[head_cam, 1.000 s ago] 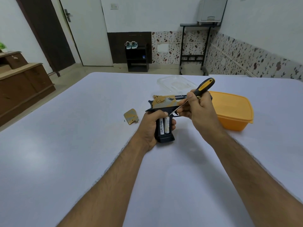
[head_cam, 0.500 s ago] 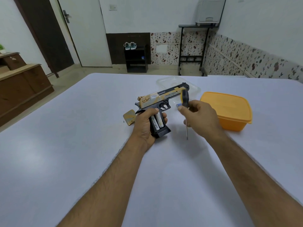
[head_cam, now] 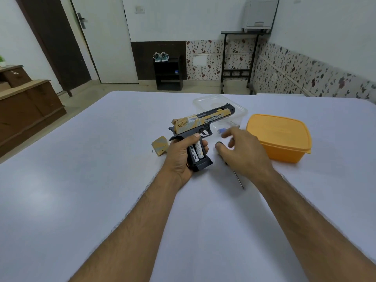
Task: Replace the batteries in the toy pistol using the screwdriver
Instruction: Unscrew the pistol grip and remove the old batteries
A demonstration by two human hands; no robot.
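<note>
My left hand (head_cam: 181, 155) grips the handle of the gold-and-black toy pistol (head_cam: 203, 121), which is held just above the table with its barrel pointing right and away. Two white batteries (head_cam: 196, 152) show in the uncovered handle. The gold battery cover (head_cam: 160, 148) lies on the table left of my left hand. The screwdriver (head_cam: 238, 178) lies on the table; its handle is mostly hidden under my right hand (head_cam: 242, 151), whose fingers are spread and blurred above it. A blue battery (head_cam: 221, 130) lies just beyond my right fingers.
An orange lidded container (head_cam: 278, 137) stands right of my right hand. A clear plastic lid (head_cam: 219, 102) lies behind the pistol. The white table (head_cam: 101, 190) stretches wide to the left and front. Furniture stands on the floor beyond it.
My right hand lowered the screwdriver onto the table and its fingers spread off it. My left hand tilted the pistol and shifted it slightly left.
</note>
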